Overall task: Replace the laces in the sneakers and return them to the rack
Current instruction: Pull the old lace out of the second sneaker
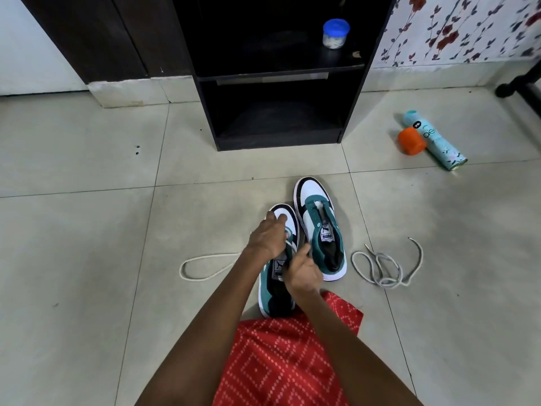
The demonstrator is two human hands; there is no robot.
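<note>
Two teal, white and black sneakers stand side by side on the tiled floor, toes pointing away from me. The right sneaker (320,230) has bare eyelets. My left hand (268,235) rests over the front of the left sneaker (275,291), fingers on its eyelets. My right hand (301,273) pinches a white lace (205,266) by the tongue; the lace loops out to the left across the floor. A loose grey lace (383,266) lies tangled to the right of the sneakers. The black rack (278,83) stands beyond them.
A blue-lidded jar (336,33) sits on the rack's upper shelf. A teal spray can (433,140) and an orange cap (411,141) lie on the floor at the right. My red patterned garment (281,361) covers my lap. A dark furniture leg (524,92) is far right.
</note>
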